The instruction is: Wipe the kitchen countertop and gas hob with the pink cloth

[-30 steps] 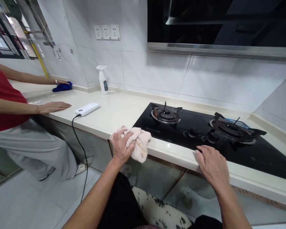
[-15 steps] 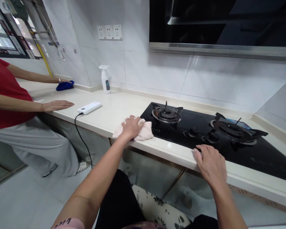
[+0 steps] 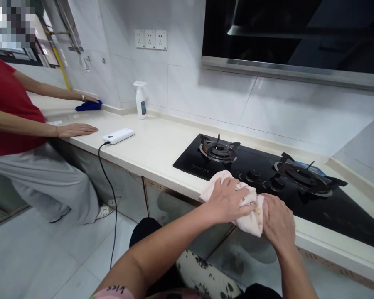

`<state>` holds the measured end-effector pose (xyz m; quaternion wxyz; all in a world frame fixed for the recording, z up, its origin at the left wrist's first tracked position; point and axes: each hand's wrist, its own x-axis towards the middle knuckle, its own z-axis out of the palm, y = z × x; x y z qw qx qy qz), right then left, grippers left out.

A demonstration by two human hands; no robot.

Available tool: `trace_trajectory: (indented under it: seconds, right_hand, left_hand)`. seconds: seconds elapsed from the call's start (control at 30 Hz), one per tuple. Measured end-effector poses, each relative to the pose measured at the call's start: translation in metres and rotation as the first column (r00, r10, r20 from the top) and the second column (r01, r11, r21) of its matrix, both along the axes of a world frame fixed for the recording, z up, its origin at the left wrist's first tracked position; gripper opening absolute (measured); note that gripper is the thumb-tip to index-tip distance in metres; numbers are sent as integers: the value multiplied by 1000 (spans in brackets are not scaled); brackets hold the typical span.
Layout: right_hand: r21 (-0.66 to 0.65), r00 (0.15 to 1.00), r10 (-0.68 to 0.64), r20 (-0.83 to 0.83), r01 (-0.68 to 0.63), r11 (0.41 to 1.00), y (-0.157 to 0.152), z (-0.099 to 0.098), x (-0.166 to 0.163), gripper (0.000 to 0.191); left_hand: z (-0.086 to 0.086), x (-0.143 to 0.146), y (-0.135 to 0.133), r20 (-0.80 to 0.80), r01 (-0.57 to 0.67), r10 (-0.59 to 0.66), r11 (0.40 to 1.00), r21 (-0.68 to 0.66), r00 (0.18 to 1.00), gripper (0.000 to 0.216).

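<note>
Pink fabric, marked with dark lettering, makes up the sleeve (image 3: 114,293) at the lower edge, and the left arm runs up from it. Beside it lies pale cloth with dark flowers (image 3: 205,270), partly hidden by the forearm. The left hand (image 3: 229,197) is bent over a pale pink rag (image 3: 251,225), its fingers gripping the crumpled folds. This rag lies across the front edge of the counter (image 3: 162,145), just before the stove, with its lower corner hanging over the edge. The right hand (image 3: 278,220) rests on the same edge, fingers meeting the rag's right side; whether it grips the rag does not show.

Below the counter are greyish cabinet doors (image 3: 180,207). Beyond the hands, the black glass stove (image 3: 339,216) carries two knobs (image 3: 252,176) between a left burner (image 3: 218,151) and a right burner (image 3: 305,178).

Farther left, a black cable (image 3: 114,199) drops from a white box (image 3: 121,136) on the counter. Near it, another person in a red top (image 3: 12,104) has one hand flat on the counter and the other on a blue rag (image 3: 89,106). A white spray bottle (image 3: 141,101) stands upright near the tiled wall (image 3: 187,91), below three sockets (image 3: 150,39). A black hood (image 3: 268,37) hangs above the stove.
</note>
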<state>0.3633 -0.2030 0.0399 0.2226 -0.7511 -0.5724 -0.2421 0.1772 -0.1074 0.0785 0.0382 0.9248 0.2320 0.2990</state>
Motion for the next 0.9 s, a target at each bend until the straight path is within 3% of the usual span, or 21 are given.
trace_trajectory:
  seconds: [0.17, 0.3, 0.43, 0.53, 0.7, 0.9]
  right_hand:
    - [-51, 1000, 24, -6, -25, 998, -1, 2, 0, 48]
    - [-59, 999, 18, -31, -20, 998, -1, 1, 1, 52]
    - [-75, 999, 8, -39, -11, 997, -1, 0, 1, 55]
    - [-84, 1000, 6, -29, -8, 996, -1, 0, 2, 58]
    - [-73, 1000, -6, -29, 4, 997, 1, -1, 0, 58]
    - [-63, 1000, -14, -28, 12, 998, 2, -1, -5, 54]
  left_hand:
    - [-31, -64, 20, 24, 80, -84, 986, 147, 996, 71]
    - [-47, -111, 49, -1, 79, -81, 970, 231, 997, 74]
    - [-47, -157, 79, -12, -37, 40, 980, 196, 999, 90]
    - [-45, -197, 97, -45, -199, 206, 971, 132, 977, 97]
    - [-40, -256, 124, -126, -489, 495, 869, 78, 860, 92]
    - [-39, -273, 136, -164, -461, 474, 880, 116, 865, 86]
